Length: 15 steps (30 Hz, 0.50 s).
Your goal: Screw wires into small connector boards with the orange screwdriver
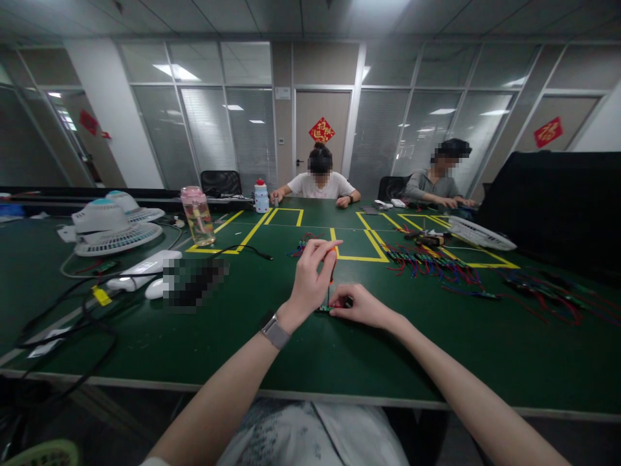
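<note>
My left hand (313, 275), with a grey watch on its wrist, is closed around a slim upright tool (332, 272) with orange and dark parts, which looks like a screwdriver. Its lower end points down at a small green circuit board (324, 310) on the table. The fingers of my right hand (359, 304) pinch the right side of this board, and a bit of red wire shows beside them. My palms and fingers partly cover both the tool and the board. Just beyond my left hand lies a small bundle of red and blue wires (305, 243).
Several wired circuit boards (431, 262) lie to the right on the green table (272, 369), before a black monitor (557, 213). At left are white fans (116, 230), a drink bottle (198, 217), a power strip (145, 268) and black cables. Two people sit across the table.
</note>
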{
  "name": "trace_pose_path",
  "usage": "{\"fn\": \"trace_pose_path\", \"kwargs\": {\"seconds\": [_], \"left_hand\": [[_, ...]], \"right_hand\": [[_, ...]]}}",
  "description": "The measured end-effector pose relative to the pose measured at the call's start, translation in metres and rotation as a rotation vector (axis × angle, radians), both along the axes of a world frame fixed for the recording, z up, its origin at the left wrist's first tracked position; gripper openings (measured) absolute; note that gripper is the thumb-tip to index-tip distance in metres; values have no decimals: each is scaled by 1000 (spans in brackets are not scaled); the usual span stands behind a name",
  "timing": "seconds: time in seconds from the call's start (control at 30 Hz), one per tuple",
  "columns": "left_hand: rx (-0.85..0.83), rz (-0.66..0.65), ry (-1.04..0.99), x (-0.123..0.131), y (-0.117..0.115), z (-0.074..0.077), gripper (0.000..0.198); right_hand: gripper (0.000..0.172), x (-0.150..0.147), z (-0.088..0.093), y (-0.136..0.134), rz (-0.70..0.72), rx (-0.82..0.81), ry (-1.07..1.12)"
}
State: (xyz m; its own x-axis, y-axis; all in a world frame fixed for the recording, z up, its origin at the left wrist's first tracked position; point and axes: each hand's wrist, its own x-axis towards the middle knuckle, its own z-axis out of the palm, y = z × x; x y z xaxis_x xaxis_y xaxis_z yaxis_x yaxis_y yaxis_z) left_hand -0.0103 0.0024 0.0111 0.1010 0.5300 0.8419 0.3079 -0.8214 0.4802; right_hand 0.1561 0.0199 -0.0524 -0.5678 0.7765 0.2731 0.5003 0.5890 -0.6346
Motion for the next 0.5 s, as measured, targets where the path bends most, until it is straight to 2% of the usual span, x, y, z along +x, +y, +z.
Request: {"fn": "trace_pose_path", "kwargs": {"seconds": [0.07, 0.17, 0.33, 0.4, 0.5], "left_hand": [[-6, -61, 3, 1, -1, 0, 30], [-42, -106, -31, 2, 0, -1, 27], [-37, 14, -105, 0, 3, -1, 11], [-44, 19, -104, 0, 3, -1, 14], [-64, -40, -85, 0, 3, -2, 25]], "right_hand": [[12, 0, 1, 0, 5, -3, 1], [12, 0, 1, -1, 9, -7, -1], [13, 1, 2, -1, -1, 18, -21], [13, 1, 2, -1, -10, 30, -42], [13, 2, 2, 0, -14, 34, -61]]}}
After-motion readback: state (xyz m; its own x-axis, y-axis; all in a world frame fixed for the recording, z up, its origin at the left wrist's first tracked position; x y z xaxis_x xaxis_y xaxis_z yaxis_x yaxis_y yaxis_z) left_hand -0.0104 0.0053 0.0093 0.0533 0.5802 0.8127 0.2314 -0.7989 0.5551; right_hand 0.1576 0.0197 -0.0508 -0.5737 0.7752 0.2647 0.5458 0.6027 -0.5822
